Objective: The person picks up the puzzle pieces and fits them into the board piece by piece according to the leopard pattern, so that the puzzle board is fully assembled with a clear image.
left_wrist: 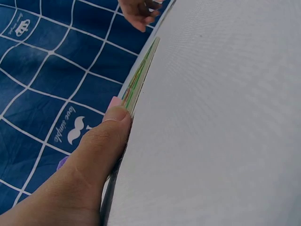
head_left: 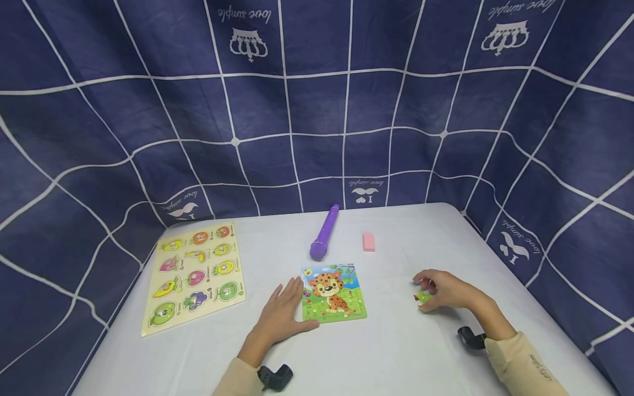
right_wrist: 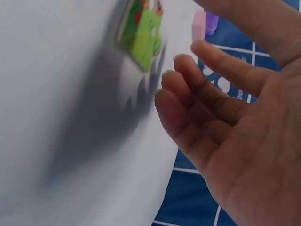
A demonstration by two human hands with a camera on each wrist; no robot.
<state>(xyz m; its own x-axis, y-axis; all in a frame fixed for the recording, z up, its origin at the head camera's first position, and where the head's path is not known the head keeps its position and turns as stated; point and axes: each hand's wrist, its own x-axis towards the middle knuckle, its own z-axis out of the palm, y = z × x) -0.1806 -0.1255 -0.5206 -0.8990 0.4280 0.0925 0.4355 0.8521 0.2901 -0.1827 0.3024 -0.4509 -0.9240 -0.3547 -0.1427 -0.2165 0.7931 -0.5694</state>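
Observation:
A square jigsaw puzzle (head_left: 333, 292) with a spotted cub lies flat on the white table. My left hand (head_left: 282, 311) rests at its left side, fingers stretched along that edge and thumb at the front edge; the left wrist view shows this thumb (left_wrist: 106, 136) against the puzzle's side. To the right, my right hand (head_left: 448, 291) is loosely curved around a small green puzzle piece (head_left: 422, 300), with the thumb overlapping it. In the right wrist view the piece (right_wrist: 146, 37) is tilted and blurred, apart from the visible fingertips (right_wrist: 167, 101); the thumb tip is out of frame.
A fruit peg puzzle board (head_left: 195, 275) lies at the left. Behind the jigsaw are a purple toy microphone (head_left: 324, 234) and a pink block (head_left: 369, 242). A blue checked curtain (head_left: 317, 110) encloses the back and sides of the table (head_left: 376, 357).

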